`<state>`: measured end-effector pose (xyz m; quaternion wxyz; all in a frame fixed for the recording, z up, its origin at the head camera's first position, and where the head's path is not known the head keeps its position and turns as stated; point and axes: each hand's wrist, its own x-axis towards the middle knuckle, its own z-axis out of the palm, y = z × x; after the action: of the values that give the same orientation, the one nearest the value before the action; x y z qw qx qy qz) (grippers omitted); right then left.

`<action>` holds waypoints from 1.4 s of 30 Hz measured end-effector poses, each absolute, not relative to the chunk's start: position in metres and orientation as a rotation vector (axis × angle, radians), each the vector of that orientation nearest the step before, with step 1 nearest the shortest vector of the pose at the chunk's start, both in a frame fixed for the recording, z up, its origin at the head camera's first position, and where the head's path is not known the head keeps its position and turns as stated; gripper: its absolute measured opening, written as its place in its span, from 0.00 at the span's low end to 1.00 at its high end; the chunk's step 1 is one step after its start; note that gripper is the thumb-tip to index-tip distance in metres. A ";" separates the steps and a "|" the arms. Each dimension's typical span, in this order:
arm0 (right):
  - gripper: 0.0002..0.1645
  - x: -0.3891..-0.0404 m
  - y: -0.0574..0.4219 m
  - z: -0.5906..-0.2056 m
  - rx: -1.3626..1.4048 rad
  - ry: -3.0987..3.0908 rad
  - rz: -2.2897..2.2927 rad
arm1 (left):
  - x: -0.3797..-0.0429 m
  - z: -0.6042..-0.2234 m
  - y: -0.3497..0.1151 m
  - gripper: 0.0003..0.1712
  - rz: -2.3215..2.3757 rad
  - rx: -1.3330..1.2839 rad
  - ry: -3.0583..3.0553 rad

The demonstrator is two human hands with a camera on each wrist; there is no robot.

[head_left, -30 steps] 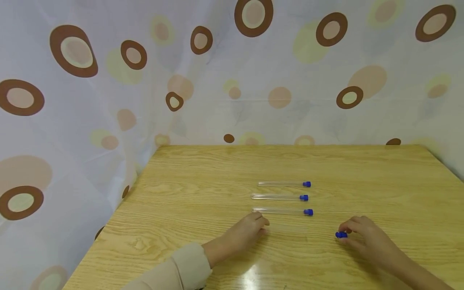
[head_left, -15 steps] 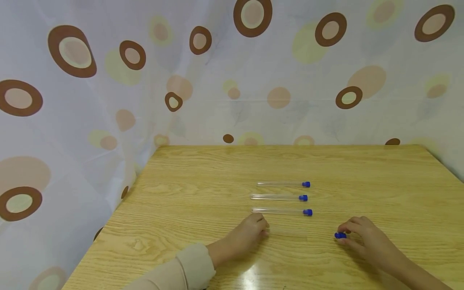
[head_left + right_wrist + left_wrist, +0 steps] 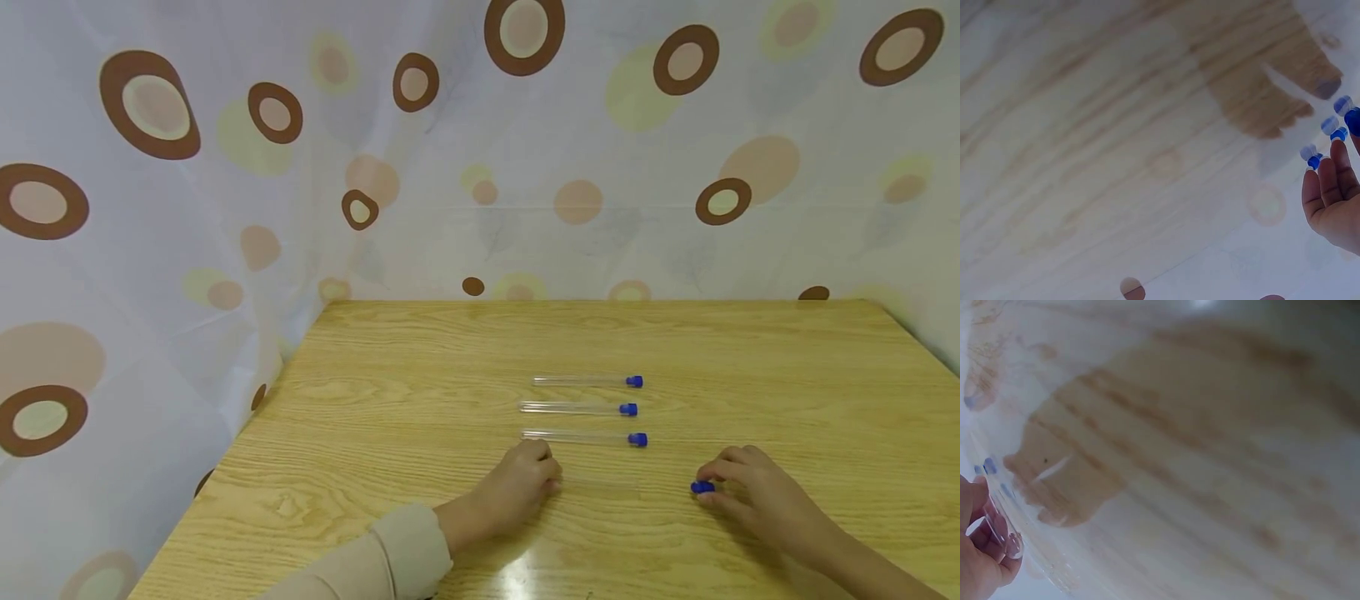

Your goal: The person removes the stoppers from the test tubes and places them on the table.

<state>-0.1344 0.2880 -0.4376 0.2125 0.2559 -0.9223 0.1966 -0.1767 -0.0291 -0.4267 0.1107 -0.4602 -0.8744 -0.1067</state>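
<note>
My left hand grips the closed end of a clear test tube, whose uncapped mouth points right. In the left wrist view the tube's rounded end sticks out past the fingers. Some way to the right, my right hand pinches a blue cap between thumb and fingers, its narrow end facing the tube. A gap separates cap and tube. At the edge of the right wrist view, this cap is partly cut off.
Beyond the hands, three capped test tubes lie in parallel on the wooden table: a near tube, a middle tube and a far tube. Their blue caps point right. A patterned curtain hangs behind the table.
My left hand has shifted slightly right with the test tube. The right hand, still pinching the cap, has edged slightly left. The three capped tubes have stayed put.
</note>
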 end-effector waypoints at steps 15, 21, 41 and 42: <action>0.17 -0.135 0.289 -0.438 0.723 -2.652 0.519 | -0.176 -0.428 -0.027 0.09 -0.290 -1.315 -2.678; 0.17 -0.133 0.290 -0.438 0.694 -2.695 0.481 | -0.175 -0.425 -0.027 0.09 -0.276 -1.305 -2.713; 0.15 -0.131 0.292 -0.437 0.661 -2.757 0.495 | -0.177 -0.422 -0.028 0.12 -0.246 -1.321 -2.726; 0.15 -0.131 0.292 -0.437 0.657 -2.763 0.492 | -0.178 -0.422 -0.028 0.12 -0.247 -1.323 -2.726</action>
<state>-0.1309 0.2916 -0.4369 0.1293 0.2261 -0.9505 0.1694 -0.1775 -0.0276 -0.4221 0.0509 -0.4347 -0.8955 -0.0811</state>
